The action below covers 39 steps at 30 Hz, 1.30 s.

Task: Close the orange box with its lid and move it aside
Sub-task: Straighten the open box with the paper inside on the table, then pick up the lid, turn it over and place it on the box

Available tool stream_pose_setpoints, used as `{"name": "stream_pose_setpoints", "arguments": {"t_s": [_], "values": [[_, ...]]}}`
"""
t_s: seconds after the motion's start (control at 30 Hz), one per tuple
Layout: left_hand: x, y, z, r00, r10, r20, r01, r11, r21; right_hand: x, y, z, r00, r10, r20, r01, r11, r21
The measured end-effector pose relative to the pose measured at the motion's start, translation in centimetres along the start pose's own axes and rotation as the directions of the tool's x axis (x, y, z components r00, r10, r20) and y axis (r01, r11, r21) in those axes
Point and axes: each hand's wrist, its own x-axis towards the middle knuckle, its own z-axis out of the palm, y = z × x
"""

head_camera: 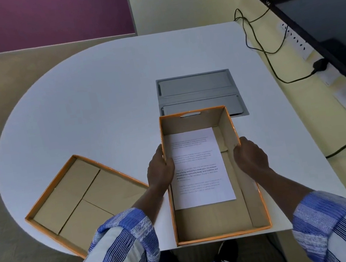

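The orange box (253, 197) stands open at the table's near edge, its brown inside showing. A printed white sheet (197, 167) lies flat on its floor. My left hand (160, 171) grips the box's left wall, thumb over the rim. My right hand (251, 155) holds the right wall the same way. The lid (72, 199) lies upside down to the left, orange-edged, brown inside, its near corner hanging past the table's curved edge and partly hidden by my left sleeve.
A grey cable hatch (197, 92) is set in the white table (95, 97) just beyond the box. A black monitor (319, 19), a power strip (295, 40) and black cables (260, 46) line the right side.
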Motion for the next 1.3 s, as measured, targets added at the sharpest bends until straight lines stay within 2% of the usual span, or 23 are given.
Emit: {"name": "stream_pose_setpoints", "arguments": {"t_s": [0.1, 0.2, 0.33, 0.4, 0.57, 0.7, 0.83, 0.97, 1.13, 1.3], "values": [[0.3, -0.8, -0.1, 0.999, -0.049, 0.024, 0.049, 0.999, -0.012, 0.0, -0.6, 0.0, 1.0, 0.003, -0.004, -0.002, 0.999, 0.048], [0.4, -1.6, -0.7, 0.995, -0.098, -0.024, 0.097, 0.995, -0.029, 0.7, -2.1, -0.3, 0.995, -0.037, -0.091, 0.042, 0.998, 0.055], [0.4, -3.1, -2.8, 0.984, -0.144, -0.11, 0.141, 0.989, -0.031, 1.2, -6.5, -0.3, 0.954, -0.218, -0.205, 0.236, 0.969, 0.07], [0.3, -4.2, -4.1, 0.976, -0.169, -0.141, 0.166, 0.986, -0.03, 1.0, -9.5, 0.1, 0.92, -0.325, -0.219, 0.353, 0.93, 0.104], [-0.5, -7.8, -7.7, 0.938, -0.275, -0.21, 0.268, 0.961, -0.06, -1.4, -17.3, 2.7, 0.821, -0.558, -0.118, 0.57, 0.81, 0.136], [-1.9, -11.1, -10.7, 0.903, -0.334, -0.269, 0.336, 0.941, -0.041, -4.4, -22.1, 6.1, 0.736, -0.675, 0.045, 0.656, 0.729, 0.194], [-3.7, -14.2, -13.4, 0.859, -0.384, -0.34, 0.397, 0.917, -0.032, -6.8, -24.7, 10.0, 0.702, -0.657, 0.273, 0.621, 0.753, 0.217], [-5.3, -17.0, -15.6, 0.804, -0.439, -0.4, 0.484, 0.875, 0.013, -8.3, -25.2, 13.3, 0.693, -0.559, 0.456, 0.571, 0.811, 0.126], [-7.1, -19.1, -17.3, 0.684, -0.545, -0.485, 0.656, 0.751, 0.082, -9.3, -24.9, 15.8, 0.684, -0.478, 0.55, 0.549, 0.835, 0.042], [-7.7, -20.2, -17.8, 0.541, -0.692, -0.478, 0.774, 0.632, -0.039, -9.7, -25.0, 16.7, 0.682, -0.434, 0.588, 0.526, 0.85, 0.019]]}}
